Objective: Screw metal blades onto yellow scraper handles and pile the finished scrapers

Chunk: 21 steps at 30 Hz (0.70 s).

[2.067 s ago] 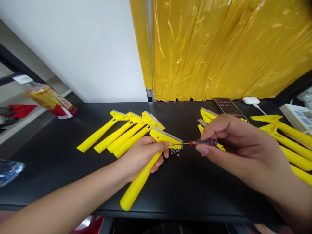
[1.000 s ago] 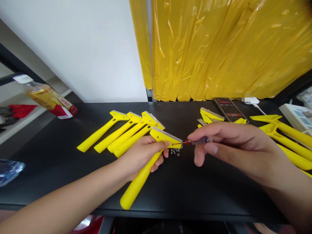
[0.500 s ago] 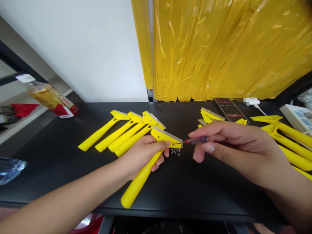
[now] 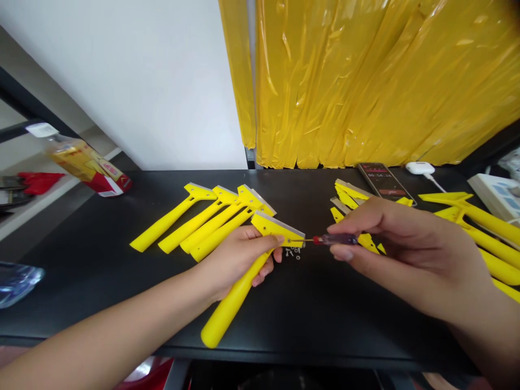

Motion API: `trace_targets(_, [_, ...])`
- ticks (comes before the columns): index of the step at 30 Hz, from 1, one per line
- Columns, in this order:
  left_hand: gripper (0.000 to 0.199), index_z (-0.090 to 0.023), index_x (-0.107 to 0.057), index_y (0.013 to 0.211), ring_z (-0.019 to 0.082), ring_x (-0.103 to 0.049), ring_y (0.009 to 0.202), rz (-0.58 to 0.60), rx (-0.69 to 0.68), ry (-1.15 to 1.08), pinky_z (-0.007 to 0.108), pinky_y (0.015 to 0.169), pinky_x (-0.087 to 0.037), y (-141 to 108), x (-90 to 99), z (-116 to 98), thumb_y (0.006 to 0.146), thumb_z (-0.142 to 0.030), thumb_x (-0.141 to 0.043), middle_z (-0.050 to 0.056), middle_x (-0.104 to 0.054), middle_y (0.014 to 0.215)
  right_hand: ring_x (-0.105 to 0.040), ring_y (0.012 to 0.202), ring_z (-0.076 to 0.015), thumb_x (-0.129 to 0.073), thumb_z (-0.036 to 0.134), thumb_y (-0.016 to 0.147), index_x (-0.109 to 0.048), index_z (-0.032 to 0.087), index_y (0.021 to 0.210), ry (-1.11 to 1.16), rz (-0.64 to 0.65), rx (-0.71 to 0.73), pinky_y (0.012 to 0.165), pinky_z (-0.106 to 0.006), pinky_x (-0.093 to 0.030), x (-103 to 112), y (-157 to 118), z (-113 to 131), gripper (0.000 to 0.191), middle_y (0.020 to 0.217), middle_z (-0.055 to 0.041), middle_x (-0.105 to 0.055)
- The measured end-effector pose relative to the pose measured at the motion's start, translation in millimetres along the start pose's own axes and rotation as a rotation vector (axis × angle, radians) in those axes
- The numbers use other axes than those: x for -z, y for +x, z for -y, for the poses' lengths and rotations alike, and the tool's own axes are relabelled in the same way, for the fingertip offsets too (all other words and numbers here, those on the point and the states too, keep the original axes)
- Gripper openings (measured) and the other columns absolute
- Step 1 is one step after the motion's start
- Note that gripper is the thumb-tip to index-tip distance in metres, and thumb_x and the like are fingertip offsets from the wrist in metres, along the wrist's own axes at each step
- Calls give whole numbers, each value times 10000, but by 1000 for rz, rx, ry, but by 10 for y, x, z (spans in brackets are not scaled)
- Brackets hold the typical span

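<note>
L hand (image 4: 233, 259) grips scraper (image 4: 246, 284) nr blade end (image 4: 280, 229)

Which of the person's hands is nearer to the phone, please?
Right. The right hand, holding the screwdriver, is on the near side of the phone; the left hand, gripping the yellow scraper, is farther away, leftward.

Soft light lit the white panel (image 4: 154, 81); glare streaked the yellow sheeting (image 4: 345, 81), the worktop (image 4: 325, 319) looked dim, and wide-angle distortion stretched the edges.
</note>
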<state>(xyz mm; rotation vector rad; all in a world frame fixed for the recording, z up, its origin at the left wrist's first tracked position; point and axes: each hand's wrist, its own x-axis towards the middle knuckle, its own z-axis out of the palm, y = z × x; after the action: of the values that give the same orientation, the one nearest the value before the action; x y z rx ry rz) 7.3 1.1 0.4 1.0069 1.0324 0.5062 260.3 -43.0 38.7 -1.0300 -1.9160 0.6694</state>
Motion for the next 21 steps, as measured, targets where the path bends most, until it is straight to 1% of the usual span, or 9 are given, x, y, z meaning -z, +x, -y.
trace_targets(2, [348, -175, -666, 712, 90, -457, 364, -12, 1, -4, 202, 396, -334, -3, 0, 0, 930, -441, -721, -9, -542, 470, -700, 898, -128, -760, 247, 969, -693, 342, 1103, -77, -5, 63, 780, -233, -554, -7, 19, -12, 177, 1013, 47, -738])
trace_targets(6, [359, -177, -656, 720, 89, -455, 370, -20, -23, 25, 206, 406, -323, -9, 11, 9, 949, -449, -696, -12, -545, 473, -706, 942, -145, -638, 202, 1036, -642, 287, 1202, -318, 102, 223, 810, -277, -541, 25, 68, -23, 187, 1087, 12, -738])
trace_targets(8, [359, -181, -647, 737, 87, -454, 373, -59, -66, 72, 208, 416, -320, -16, 17, 6, 963, -458, -681, -22, -544, 474, -706, 932, -168, -610, 221, 1056, -634, 248, 1201, -471, 129, 282, 799, -317, -533, 50, 82, -26, 150, 1074, -11, -734])
trace_targets(12, [334, -193, -640, 809, 98, -487, 413, -179, -192, 200, 222, 457, -367, -58, 10, -36, 993, -471, -638, -40, -569, 509, -731, 880, -226, -577, 238, 1077, -666, 183, 1156, -802, 77, 400, 744, -378, -503, 68, 90, -48, 131, 1002, -50, -754])
trace_targets(14, [325, -196, -638, 827, 100, -490, 434, -224, -225, 251, 231, 492, -410, -85, 0, -65, 1001, -470, -627, -50, -568, 519, -741, 858, -246, -567, 233, 1079, -686, 167, 1119, -905, 53, 433, 722, -389, -488, 41, 83, -62, 141, 971, -66, -763])
trace_targets(16, [316, -199, -630, 825, 101, -491, 448, -264, -256, 290, 240, 522, -438, -107, -7, -87, 1000, -463, -627, -60, -561, 527, -738, 820, -250, -560, 235, 1081, -697, 162, 1060, -959, 39, 428, 686, -387, -464, -16, 64, -69, 157, 940, -77, -763])
trace_targets(18, [309, -202, -629, 817, 104, -503, 459, -297, -295, 316, 247, 528, -445, -119, -10, -101, 996, -454, -631, -59, -568, 552, -708, 716, -228, -549, 249, 1085, -693, 171, 978, -983, 12, 397, 621, -374, -420, -95, 39, -66, 195, 853, -66, -742])
trace_targets(20, [301, -202, -637, 810, 111, -521, 469, -327, -330, 340, 253, 525, -446, -126, -6, -107, 992, -442, -632, -52, -581, 574, -617, 555, -190, -526, 301, 1093, -669, 191, 892, -942, -9, 300, 542, -359, -343, -174, 23, -61, 270, 691, -24, -666])
trace_targets(21, [305, -201, -641, 796, 114, -526, 471, -345, -342, 353, 256, 526, -449, -129, -3, -108, 992, -435, -631, -47, -582, 576, -563, 501, -173, -510, 340, 1097, -650, 201, 854, -875, -3, 210, 519, -349, -308, -207, 24, -61, 313, 621, -3, -610])
